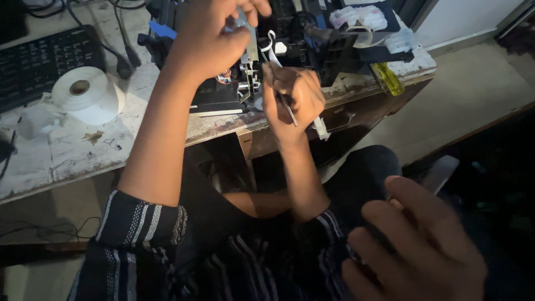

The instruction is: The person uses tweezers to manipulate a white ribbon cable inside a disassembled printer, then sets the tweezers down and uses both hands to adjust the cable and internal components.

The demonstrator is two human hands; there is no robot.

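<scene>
Printer mechanism (251,67) sat opened on the surface (72,150); your left hand (209,36) gripped its metal frame, right hand (292,100) closed around a thin tool (287,108).

A worn white table (67,150) – paint chipped, edge scarred – stands on a pale floor (473,95). Light is dim. A pale wall (468,17) rises behind.

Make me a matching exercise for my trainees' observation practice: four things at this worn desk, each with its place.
1 white round tape roll
2 yellow-handled screwdriver
3 black computer keyboard
4 thin metal tool

A gripped in the right hand
B at the right edge of the desk
C far left, at the back
D lying just in front of the keyboard

Pairs: 1-D, 2-B, 3-C, 4-A
</scene>
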